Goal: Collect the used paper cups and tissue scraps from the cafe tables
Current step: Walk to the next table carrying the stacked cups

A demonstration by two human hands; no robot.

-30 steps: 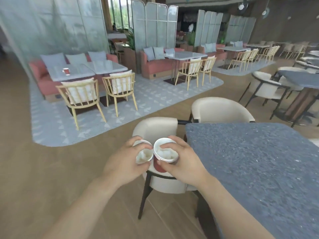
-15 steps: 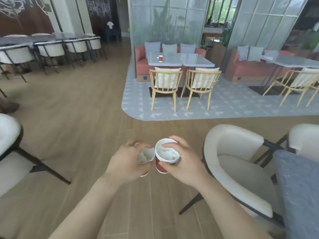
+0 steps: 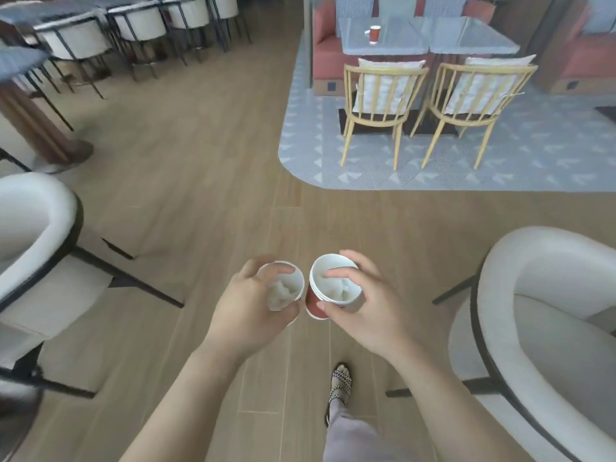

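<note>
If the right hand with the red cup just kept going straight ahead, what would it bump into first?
Probably nothing soon. The right hand, holding the red paper cup, points over bare wooden floor toward the grey patterned rug and the yellow wooden chair; depth is hard to judge.

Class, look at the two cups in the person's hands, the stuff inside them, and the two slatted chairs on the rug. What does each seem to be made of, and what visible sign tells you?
Cups: probably paper, matte red outside, white inside, thin rolled rim.
White stuff inside them: likely crumpled tissue, soft and creased; blurry.
Slatted chairs: pale wood or rattan by the look, with thin spindles and splayed legs; painted metal cannot be ruled out.
</note>
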